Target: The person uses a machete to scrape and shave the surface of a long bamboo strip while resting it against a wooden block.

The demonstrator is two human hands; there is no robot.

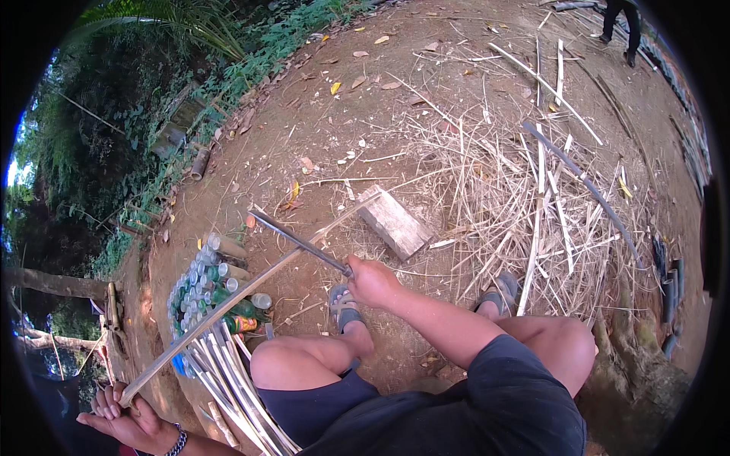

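Pale tan bamboo strip (pixel 228 304), dull and streaked brown along its length. Dark grey steel blade (pixel 300 242), faintly shiny on the upper edge. Light beige wooden block (pixel 393 222) with a greyer top face. Reddish-brown dirt ground (pixel 319 129), dotted with yellow and orange fallen leaves. Straw-coloured shavings and slats (pixel 532 205) in a criss-cross tangle. Cream-white bundle of split strips (pixel 236 387). Green and clear glass bottles (pixel 217 285), silver caps, one with an orange label. Dark navy shorts (pixel 334 406) and black shirt (pixel 494 410). Grey sandals (pixel 344 304). Silver-blue bracelet (pixel 179 441). Deep green foliage (pixel 114 114) at the left.
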